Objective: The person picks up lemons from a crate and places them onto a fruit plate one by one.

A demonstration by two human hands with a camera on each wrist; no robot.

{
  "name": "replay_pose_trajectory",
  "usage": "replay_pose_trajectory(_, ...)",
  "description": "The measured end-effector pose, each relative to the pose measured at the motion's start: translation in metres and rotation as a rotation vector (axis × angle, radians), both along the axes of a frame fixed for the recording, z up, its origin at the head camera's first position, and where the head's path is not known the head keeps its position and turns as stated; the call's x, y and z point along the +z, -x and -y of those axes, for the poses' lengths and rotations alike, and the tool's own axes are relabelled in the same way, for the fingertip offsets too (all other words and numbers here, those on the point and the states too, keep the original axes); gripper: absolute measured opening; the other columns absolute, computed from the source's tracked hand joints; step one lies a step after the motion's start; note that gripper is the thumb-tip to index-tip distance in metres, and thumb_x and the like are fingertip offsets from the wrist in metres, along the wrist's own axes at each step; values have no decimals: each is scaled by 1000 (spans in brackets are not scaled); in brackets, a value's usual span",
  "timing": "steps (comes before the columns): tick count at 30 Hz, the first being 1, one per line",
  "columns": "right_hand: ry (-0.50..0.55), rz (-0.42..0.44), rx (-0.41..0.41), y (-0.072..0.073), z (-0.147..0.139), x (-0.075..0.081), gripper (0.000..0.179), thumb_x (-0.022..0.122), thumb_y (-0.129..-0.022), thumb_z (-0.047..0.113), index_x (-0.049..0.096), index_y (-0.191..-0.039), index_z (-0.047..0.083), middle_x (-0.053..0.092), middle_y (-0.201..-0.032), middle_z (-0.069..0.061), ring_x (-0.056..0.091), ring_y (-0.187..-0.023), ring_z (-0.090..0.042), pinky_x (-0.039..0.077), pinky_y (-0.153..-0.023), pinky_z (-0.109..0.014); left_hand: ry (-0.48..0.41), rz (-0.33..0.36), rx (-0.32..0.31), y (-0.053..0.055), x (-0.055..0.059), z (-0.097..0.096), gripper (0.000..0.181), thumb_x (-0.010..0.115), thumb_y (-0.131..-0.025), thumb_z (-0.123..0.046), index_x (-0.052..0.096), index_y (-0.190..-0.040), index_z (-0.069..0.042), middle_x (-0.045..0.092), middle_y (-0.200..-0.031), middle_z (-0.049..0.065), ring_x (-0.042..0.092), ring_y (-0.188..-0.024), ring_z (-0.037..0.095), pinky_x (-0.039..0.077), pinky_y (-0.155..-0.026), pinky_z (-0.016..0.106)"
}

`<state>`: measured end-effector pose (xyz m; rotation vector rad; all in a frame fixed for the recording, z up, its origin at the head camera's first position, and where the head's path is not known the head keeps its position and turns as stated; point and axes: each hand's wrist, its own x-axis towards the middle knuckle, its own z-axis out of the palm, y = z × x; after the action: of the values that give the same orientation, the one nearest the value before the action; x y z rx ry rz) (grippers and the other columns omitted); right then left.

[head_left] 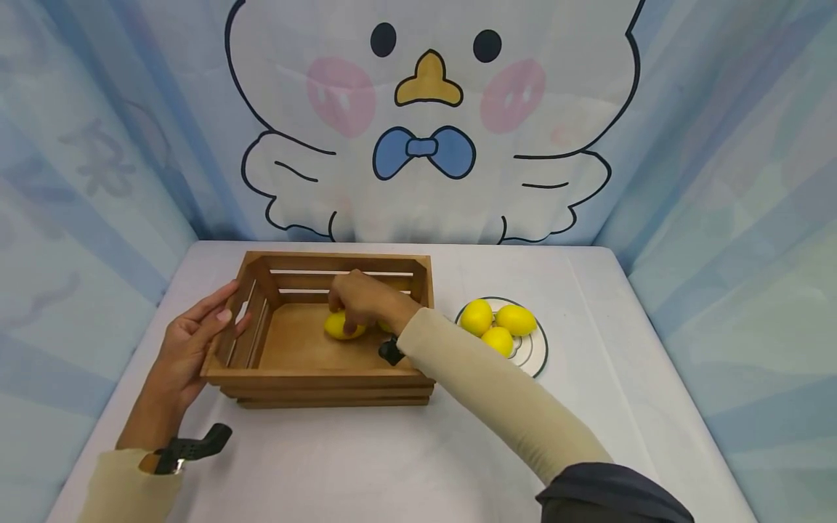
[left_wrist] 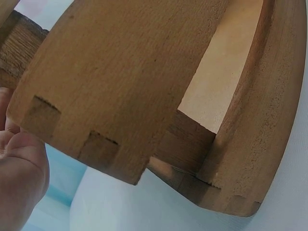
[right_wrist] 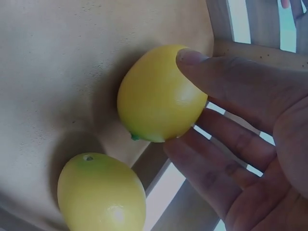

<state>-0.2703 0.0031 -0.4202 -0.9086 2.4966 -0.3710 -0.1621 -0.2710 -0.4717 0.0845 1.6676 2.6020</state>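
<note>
A slatted wooden crate (head_left: 333, 392) stands on the table, and my left hand (head_left: 189, 345) grips the rim of its left side. The left wrist view shows that hand (left_wrist: 21, 173) at the edge of the crate's end board (left_wrist: 120, 72). Inside the crate, my right hand (head_left: 369, 299) holds a yellow lemon (head_left: 336, 328) between thumb and fingers. In the right wrist view, the thumb lies over this lemon (right_wrist: 154, 96) while fingers touch its lower side, close to the crate floor. A second lemon (right_wrist: 101, 197) lies beside it, mostly hidden by my right arm in the head view.
To the right of the crate, a white plate (head_left: 540, 352) with a dark rim bears three lemons (head_left: 516, 319). A white cloth (head_left: 366, 465) covers the table. Printed curtains (head_left: 425, 203) hang behind it and at both sides.
</note>
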Motion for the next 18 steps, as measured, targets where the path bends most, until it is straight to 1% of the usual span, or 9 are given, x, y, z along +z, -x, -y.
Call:
replay_pose_trajectory(4, -2, -18, 8, 0, 1, -2, 44, 89, -87, 10, 77, -129, 8, 73, -131, -8, 64, -103, -17, 61, -85, -22, 6, 6, -1, 0, 0, 0, 53, 57, -108, -1, 49, -160, -12, 42, -170, -5, 64, -129, 0, 60, -102, 28)
replay_pose_trajectory(7, -10, -12, 14, 0, 2, -3, 46, 90, -86, 11, 76, -131, 9, 72, -132, -7, 64, -108, -17, 61, -91, -24, 2, 8, -1, 1, 0, 0, 54, 57, -108, 0, 49, -160, -11, 41, -170, -5, 64, -129, 0, 60, -102, 28)
replay_pose_trajectory(11, -23, 30, 29, 1, 3, -7, 48, 91, -85, 11, 76, -130, 10, 71, -130, -5, 62, -112, -16, 59, -99, -26, 2, 9, 1, 1, -1, 0, 54, 58, -108, 0, 49, -160, -11, 42, -170, -5, 64, -130, 1, 60, -102, 28)
replay_pose_trajectory(14, -27, 60, 40, 1, 4, -10, 46, 91, -84, 12, 77, -128, 11, 71, -128, -4, 62, -111, -15, 59, -98, -25, 2, 10, 4, 1, 0, 0, 54, 58, -107, 0, 50, -159, -11, 43, -169, -6, 64, -129, 1, 61, -102, 28)
replay_pose_trajectory(18, -44, 76, 76, 0, 6, -11, 45, 92, -84, 15, 78, -127, 13, 71, -128, -2, 63, -111, -15, 59, -100, -26, -12, -6, 3, 0, 0, 0, 53, 57, -107, 2, 51, -158, -10, 52, -162, -9, 64, -129, 0, 61, -102, 29)
